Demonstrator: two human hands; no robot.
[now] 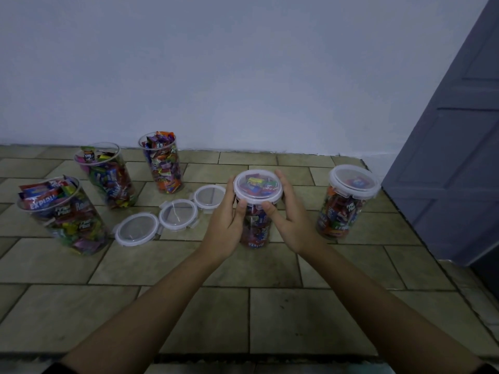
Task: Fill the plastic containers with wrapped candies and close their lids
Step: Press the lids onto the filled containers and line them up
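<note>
Clear plastic container (255,230) packed with wrapped candies, on the tiled floor (297,314), lid (258,186) seated; the left hand (225,225) and right hand (290,220) each keep a narrow grip round its rim, thumbs at the front edge. It is judged stiff, smooth-walled and fairly heavy when full, so best steadied at the rim while the clips are pressed. Left of it are three loose lids (178,214) and three open jars (110,182); right of it is a closed jar (343,211), none obstructing.

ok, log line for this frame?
left hand: grips centre container; right hand: grips it too; lid: on; far-right container: lidded; three open containers: full; three loose lids: on floor
</note>
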